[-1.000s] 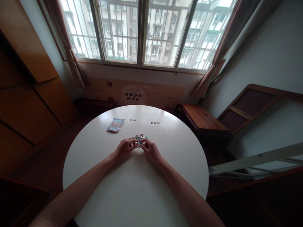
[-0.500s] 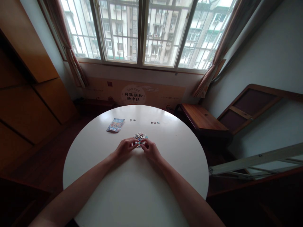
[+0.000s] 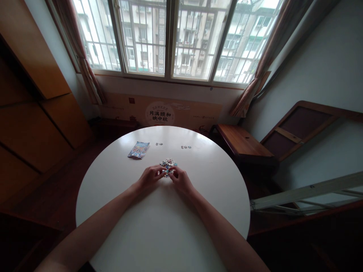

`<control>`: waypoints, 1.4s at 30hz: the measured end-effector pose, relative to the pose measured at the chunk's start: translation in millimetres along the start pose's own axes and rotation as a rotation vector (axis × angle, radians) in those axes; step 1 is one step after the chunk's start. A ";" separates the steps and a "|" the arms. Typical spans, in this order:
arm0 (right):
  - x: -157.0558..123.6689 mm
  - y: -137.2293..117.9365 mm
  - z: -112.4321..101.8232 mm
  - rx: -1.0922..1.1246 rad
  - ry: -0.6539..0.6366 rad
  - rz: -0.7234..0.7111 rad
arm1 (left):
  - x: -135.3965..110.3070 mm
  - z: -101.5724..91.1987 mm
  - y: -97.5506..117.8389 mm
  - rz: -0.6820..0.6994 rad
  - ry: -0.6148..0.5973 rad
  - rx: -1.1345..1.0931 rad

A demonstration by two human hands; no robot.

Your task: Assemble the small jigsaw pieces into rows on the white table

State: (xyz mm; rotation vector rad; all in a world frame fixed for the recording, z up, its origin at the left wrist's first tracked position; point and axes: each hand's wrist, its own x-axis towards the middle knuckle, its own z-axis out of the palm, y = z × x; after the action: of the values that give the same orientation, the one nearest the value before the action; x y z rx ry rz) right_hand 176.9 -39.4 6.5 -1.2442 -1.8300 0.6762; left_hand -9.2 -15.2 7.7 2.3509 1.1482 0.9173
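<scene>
A small heap of jigsaw puzzle pieces [image 3: 168, 163] lies near the middle of the round white table [image 3: 159, 226]. My left hand [image 3: 149, 178] and my right hand [image 3: 180, 180] rest on the table just in front of the heap, fingertips meeting. Both pinch small puzzle pieces [image 3: 168, 172] between thumb and fingers; which pieces is too small to tell. A printed puzzle bag [image 3: 138, 149] lies flat to the far left of my hands. Two short rows of joined pieces, one row [image 3: 159, 144] and another row [image 3: 186, 147], lie further back.
A barred window [image 3: 170, 37] with curtains fills the far wall. A wooden side table [image 3: 242, 141] stands to the right of the round table. Wooden cabinets [image 3: 31, 94] stand at the left. A folded frame [image 3: 306, 192] leans at the right.
</scene>
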 end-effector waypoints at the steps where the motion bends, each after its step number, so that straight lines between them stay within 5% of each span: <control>1: 0.1 0.4 0.2 0.000 0.000 0.001 | 0.0 0.1 -0.2 -0.001 -0.001 -0.001; 21: -0.6 -2.3 -1.4 -0.011 -0.002 0.009 | 0.3 -0.7 3.0 -0.008 0.027 0.050; 28: -1.8 -4.5 -1.7 0.006 -0.013 0.026 | 3.7 -14.0 -14.9 -0.208 0.234 0.256; 34: -1.9 -5.1 -1.2 0.003 -0.012 0.019 | 2.7 -18.5 -27.6 -0.294 0.233 0.529; 42: -2.1 -4.6 -0.9 0.005 -0.010 0.010 | -0.7 -16.1 -8.3 -0.203 0.194 0.569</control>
State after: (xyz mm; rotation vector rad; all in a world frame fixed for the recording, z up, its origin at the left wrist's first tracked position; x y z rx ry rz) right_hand 175.8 -43.1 9.9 -1.2490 -1.8300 0.6934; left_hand -25.3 -10.1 14.3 2.5297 1.8976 0.8407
